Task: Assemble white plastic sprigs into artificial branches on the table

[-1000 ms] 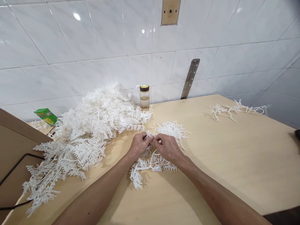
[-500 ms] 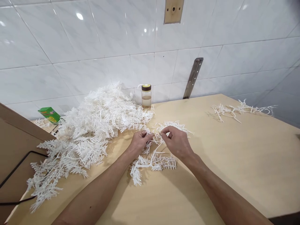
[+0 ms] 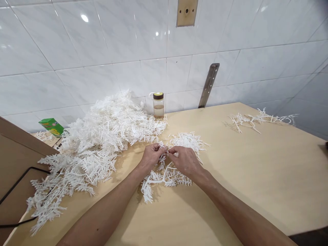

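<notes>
Sprig (image 3: 161,146) of white branchy stuff is pinched between the left hand's (image 3: 150,158) thumb and fingers, over the table (image 3: 243,191). Right hand (image 3: 186,160) is just beside it, thumb and fingertip narrowed together, but honestly can't tell if they're gripping any of it. A bigger branch (image 3: 164,180) lies just below the 2 hands, a small pile (image 3: 189,140) sits just behind the right one, and a huge heap (image 3: 110,126) spreads left, near 1 bottle (image 3: 158,107).
</notes>
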The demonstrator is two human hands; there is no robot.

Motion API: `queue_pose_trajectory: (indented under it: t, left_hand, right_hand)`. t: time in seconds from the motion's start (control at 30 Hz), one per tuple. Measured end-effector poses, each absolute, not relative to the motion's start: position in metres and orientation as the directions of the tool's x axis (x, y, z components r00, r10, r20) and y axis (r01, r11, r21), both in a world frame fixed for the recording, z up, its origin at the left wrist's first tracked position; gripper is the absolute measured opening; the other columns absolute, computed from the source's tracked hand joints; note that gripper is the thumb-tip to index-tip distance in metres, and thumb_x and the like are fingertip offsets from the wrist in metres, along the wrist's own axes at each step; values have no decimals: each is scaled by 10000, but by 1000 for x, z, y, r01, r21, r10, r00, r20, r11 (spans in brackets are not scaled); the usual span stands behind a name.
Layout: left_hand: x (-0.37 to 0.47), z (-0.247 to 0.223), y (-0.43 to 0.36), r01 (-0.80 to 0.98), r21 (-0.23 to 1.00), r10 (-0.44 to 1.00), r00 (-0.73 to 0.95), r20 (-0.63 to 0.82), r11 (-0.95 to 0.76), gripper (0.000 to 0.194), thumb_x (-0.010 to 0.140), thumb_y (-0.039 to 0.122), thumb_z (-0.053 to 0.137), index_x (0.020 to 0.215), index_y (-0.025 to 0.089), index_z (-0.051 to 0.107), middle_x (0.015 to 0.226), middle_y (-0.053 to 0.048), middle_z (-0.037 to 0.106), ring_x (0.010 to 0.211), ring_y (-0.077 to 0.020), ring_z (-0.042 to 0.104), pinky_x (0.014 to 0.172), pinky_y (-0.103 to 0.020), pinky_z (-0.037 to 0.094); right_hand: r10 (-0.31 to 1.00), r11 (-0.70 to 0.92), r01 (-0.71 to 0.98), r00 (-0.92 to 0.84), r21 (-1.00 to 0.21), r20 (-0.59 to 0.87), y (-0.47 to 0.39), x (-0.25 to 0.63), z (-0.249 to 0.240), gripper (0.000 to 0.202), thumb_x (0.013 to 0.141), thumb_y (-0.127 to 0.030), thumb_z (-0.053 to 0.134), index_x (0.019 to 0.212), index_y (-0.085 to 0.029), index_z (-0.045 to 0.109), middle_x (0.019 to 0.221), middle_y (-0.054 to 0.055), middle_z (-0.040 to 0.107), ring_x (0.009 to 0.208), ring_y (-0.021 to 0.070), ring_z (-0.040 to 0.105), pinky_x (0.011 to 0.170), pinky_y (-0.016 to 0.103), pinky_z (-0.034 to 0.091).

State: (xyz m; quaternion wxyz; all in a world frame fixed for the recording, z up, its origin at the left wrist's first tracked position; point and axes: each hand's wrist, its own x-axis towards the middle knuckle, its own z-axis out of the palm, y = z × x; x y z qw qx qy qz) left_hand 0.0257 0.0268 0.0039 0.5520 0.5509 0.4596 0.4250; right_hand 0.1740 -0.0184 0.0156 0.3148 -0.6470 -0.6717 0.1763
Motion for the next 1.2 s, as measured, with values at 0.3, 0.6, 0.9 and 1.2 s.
queue_pose_trajectory:
  t: [0.3, 0.6, 0.9, 1.2]
  left_hand:
    - [27, 7, 24, 34, 996, 967, 240, -85, 79, 445, 594, 503, 802, 588, 155, 525, 533, 20, 558, 489, -102, 503, 471, -222, 374]
    - [28, 4, 24, 42, 996, 975, 204, -89, 82, 432, 608, 495, 792, 592, 152, 530, 572, -16, 619, 500, -118, 547, 465, -226, 403]
    - [30, 10, 16, 24, 997, 970, 235, 59, -67, 373, 690, 503, 741, 700, 139, 660, 646, -32, 652, 543, -125, 566, 502, -230, 444]
    - [29, 2, 18, 206, 970, 946, 318, 59, -129, 352, 760, 481, 661, 694, 137, 701, 615, -10, 610, 564, -127, 510, 539, -231, 386]
  right_hand:
    - [936, 217, 778, 5, -589, 352, -17, 173, 2, 134, 868, -221, 563, 901, -212, 693, 838, 16, 737, 727, 163, 654, 685, 272, 415]
    - [910, 242, 850, -31, -467, 415, -16, 170, -3, 128, 866, -187, 526, 792, -185, 631, 769, 38, 696, 697, 165, 613, 645, 268, 376]
    - [905, 14, 690, 299, -723, 303, -4, 196, 7, 144, 790, -279, 529, 748, -199, 641, 731, 28, 693, 643, 172, 607, 613, 281, 429]
    - [852, 46, 674, 360, -738, 381, -4, 221, 24, 239, 827, -423, 563, 794, -196, 631, 690, 32, 669, 545, 160, 556, 643, 309, 431]
